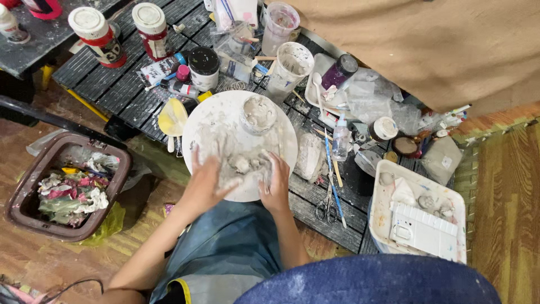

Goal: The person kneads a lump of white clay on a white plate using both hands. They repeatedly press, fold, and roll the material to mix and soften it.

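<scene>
Hands: left hand and right hand spread flat, pressing grey clay lumps on one round white board. One clay cup at board's far edge. Two red paint jars far left, one scissors right, one waste bin left.

- Left hand and right hand: spread flat on round white board, flanking grey clay lumps.
- Clay-smeared cup: far side of board.

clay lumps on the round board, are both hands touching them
Touching. The head view shows the left hand and right hand pressed against the clay lumps from either side on the round white board.
</scene>
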